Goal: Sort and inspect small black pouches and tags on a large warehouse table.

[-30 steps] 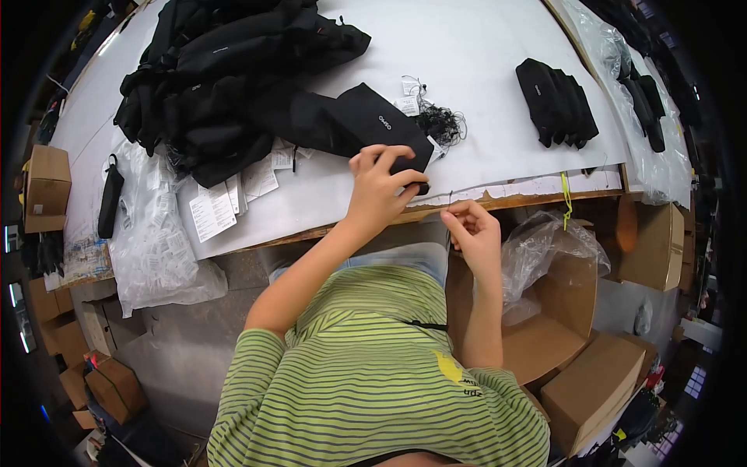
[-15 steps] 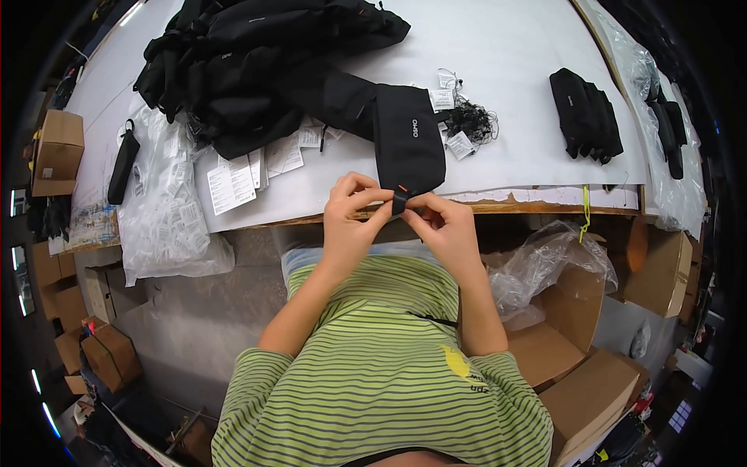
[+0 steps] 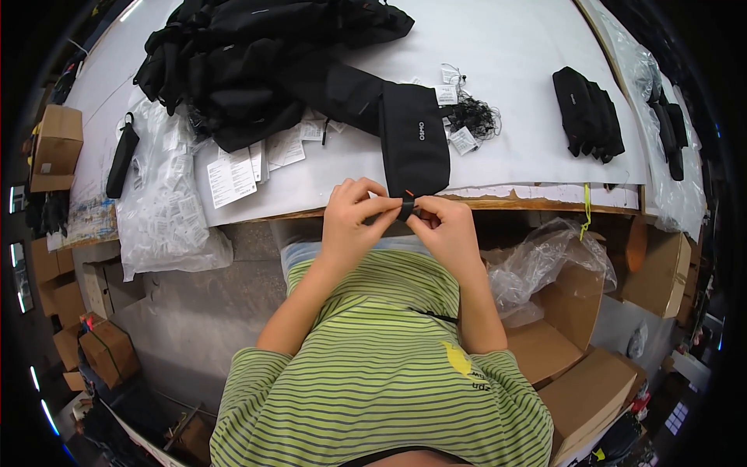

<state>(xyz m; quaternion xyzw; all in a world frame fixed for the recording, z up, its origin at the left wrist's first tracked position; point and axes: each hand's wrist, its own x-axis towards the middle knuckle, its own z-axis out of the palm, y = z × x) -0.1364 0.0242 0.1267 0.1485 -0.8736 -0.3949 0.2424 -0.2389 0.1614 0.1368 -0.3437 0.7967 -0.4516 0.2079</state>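
Observation:
A black fabric pouch (image 3: pixel 416 144) lies on the white-covered table with its near end at the front edge. At that end, both hands pinch a short black strap loop (image 3: pixel 406 208). My left hand (image 3: pixel 359 214) grips the loop's left side between thumb and fingertips. From the other side, my right hand (image 3: pixel 445 226) pinches it with thumb and forefinger. A small orange tab (image 3: pixel 409 192) shows just above the loop. Beyond the pouch, a large heap of black pouches (image 3: pixel 249 70) spreads to the left, and one end of it meets the pouch.
Tags with tangled black cords (image 3: pixel 476 119) lie right of the pouch. Printed white cards (image 3: pixel 232 180) and a plastic bag of tags (image 3: pixel 167 226) are at left. A stack of black pouches (image 3: pixel 587 117) stands at right. Below the edge sit open cardboard boxes (image 3: pixel 556 335) with clear plastic.
The hands, still pinching the loop, have shifted slightly to the right. The pouch has moved a little right with them and lies flatter.

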